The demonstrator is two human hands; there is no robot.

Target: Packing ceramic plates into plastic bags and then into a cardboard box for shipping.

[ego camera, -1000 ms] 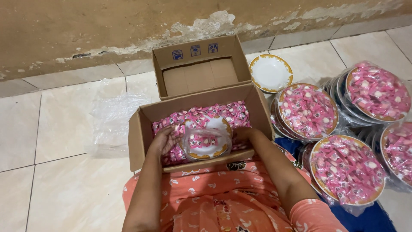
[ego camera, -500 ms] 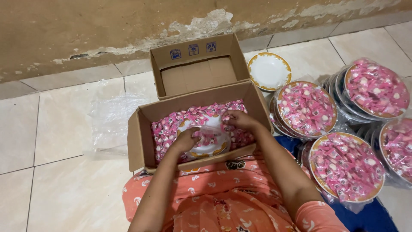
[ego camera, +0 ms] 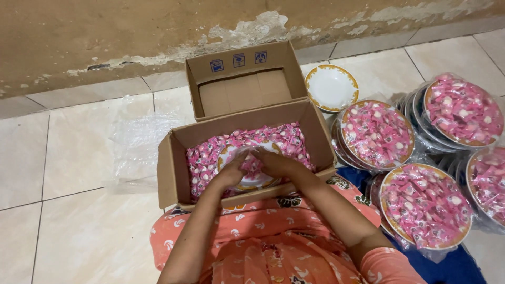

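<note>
Down in the cardboard box (ego camera: pixel 173 173), which sits against the person's lap, both hands meet over a white plate with a yellow rim (ego camera: pixel 251 181) that lies bedded in loose pink-wrapped candies (ego camera: pixel 286 139). The left hand (ego camera: pixel 231 171) curls over the plate's near-left side, fingers bent and close together on a small heap of candies; the right hand (ego camera: pixel 276 164) cups from the other side, its fingers drawn in and touching the left's. Whether either is pinching a single sweet I cannot tell.

The plate looks stiff, smooth and breakable, best taken by opposite edges of its rim, kept level. The candies seem light and slippery in their wrappers, likely to slide off if it tilts.

An empty plate (ego camera: pixel 332 87) rests on the tiled floor (ego camera: pixel 79 152) beyond the box. Filled plates wrapped in clear plastic (ego camera: pixel 376 134) cluster to the right, and a loose plastic sheet (ego camera: pixel 139 144) lies to the left.
</note>
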